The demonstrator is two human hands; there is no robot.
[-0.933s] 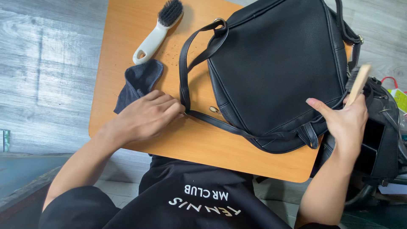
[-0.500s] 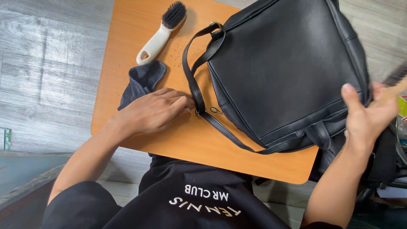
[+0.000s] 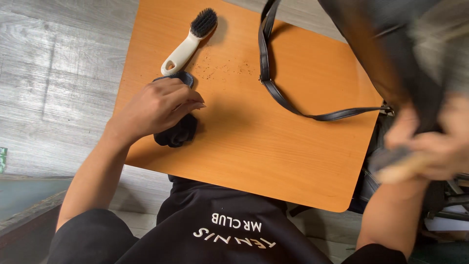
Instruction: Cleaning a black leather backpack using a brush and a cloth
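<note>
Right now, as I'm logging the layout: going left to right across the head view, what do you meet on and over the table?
Left hand on the dark cloth → white-handled brush → black strap → lifted black bag, blurred → right hand with a wooden-handled brush.

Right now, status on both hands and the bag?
Left hand closed on dark cloth on the table. Right hand blurred, gripping wooden brush; black bag lifted off table, strap trailing. White-handled brush and crumbs remain on table.

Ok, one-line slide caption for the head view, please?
Left hand grips a dark cloth on the orange table; blurred right hand lifts the black bag.
</note>
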